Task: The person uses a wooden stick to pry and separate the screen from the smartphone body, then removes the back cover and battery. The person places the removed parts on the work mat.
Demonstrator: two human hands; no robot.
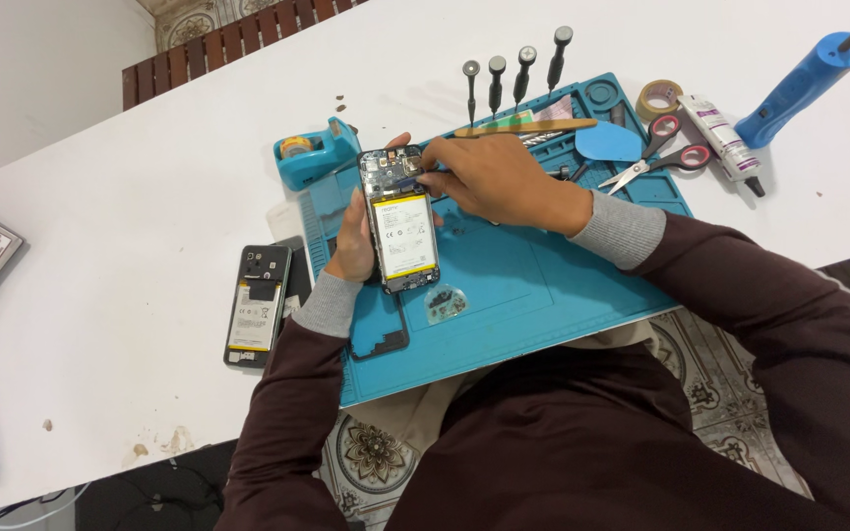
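Left hand [351, 241] grips the opened black smartphone with yellow-labelled battery [400, 221] by its long edge, above the blue rubber work mat [543, 285]. Right hand [494, 177] fingertips pinch together at the phone's top edge; any tool held is hidden. Bare mat lies below; a second opened phone [258, 305] rests well left.

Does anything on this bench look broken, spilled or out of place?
Nothing looks spilled. The opened phone, held in the left hand while the right hand works at its top, has its back off and battery showing. A second opened phone lies off the blue mat, and brown stains mark the table edge.
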